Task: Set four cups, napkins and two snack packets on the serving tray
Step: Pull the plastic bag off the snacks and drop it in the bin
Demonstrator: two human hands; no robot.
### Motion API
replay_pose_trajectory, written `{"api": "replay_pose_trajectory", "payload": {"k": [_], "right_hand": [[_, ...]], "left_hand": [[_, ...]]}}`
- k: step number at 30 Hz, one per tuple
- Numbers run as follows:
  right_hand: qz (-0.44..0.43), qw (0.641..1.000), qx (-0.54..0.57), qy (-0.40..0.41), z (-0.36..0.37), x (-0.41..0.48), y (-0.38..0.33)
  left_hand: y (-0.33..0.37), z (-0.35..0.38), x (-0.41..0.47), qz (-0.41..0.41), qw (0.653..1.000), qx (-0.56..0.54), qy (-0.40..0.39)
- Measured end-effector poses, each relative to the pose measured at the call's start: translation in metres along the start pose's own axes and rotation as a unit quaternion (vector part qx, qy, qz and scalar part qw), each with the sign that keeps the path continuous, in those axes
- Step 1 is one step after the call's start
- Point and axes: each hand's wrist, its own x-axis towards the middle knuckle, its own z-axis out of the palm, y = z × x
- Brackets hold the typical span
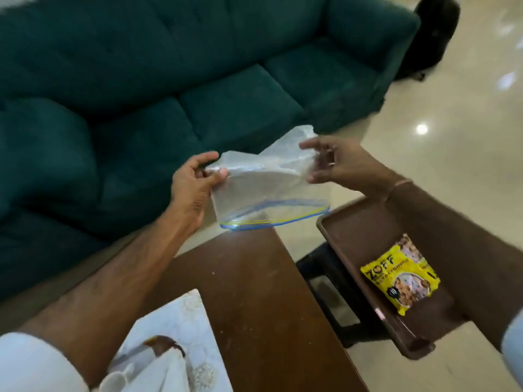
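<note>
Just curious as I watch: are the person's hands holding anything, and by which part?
Yes. Both hands hold a clear zip bag upside down: the left hand pinches one bottom corner, the right hand the other, with the zip edge hanging lowest.

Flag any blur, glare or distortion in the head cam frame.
Head view: motion blur smears the clear zip bag and both hands, left hand, right hand; ceiling-light glare spots on the glossy floor; wide-angle bowing of the sofa; yellow snack packet print stays readable.
</note>
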Motion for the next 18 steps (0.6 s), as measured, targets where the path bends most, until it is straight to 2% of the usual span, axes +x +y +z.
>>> {"api": "replay_pose_trajectory", "payload": {"k": [4,7,10,11,13,15,17,18], "right_hand": [[-0.084,0.974,-0.203,0.051,0.010,0.019,-0.122],[-0.140,0.960,-0.237,0.057,0.018,0.028,-0.213],[-0.211,0.935,-0.282,0.031,0.032,0.028,-0.312],[-0.237,0.923,-0.303,0.006,0.039,0.026,-0.348],[-0.288,0.895,-0.339,-0.031,0.054,0.016,-0.413],[-0.327,0.868,-0.372,-0.048,0.077,0.000,-0.475],[-0.355,0.850,-0.386,-0.053,0.097,-0.017,-0.526],[-0.368,0.846,-0.384,-0.046,0.107,-0.025,-0.549]], "left_hand": [[0.080,-0.077,-0.020,0.077,0.992,0.094,0.042],[0.134,-0.142,-0.041,0.106,0.976,0.172,0.074],[0.191,-0.209,-0.070,0.181,0.942,0.267,0.098],[0.213,-0.228,-0.081,0.213,0.928,0.293,0.082],[0.256,-0.257,-0.104,0.257,0.899,0.353,-0.001],[0.296,-0.280,-0.129,0.259,0.872,0.406,-0.092],[0.324,-0.297,-0.148,0.251,0.862,0.426,-0.116],[0.334,-0.309,-0.158,0.252,0.870,0.410,-0.106]]}}
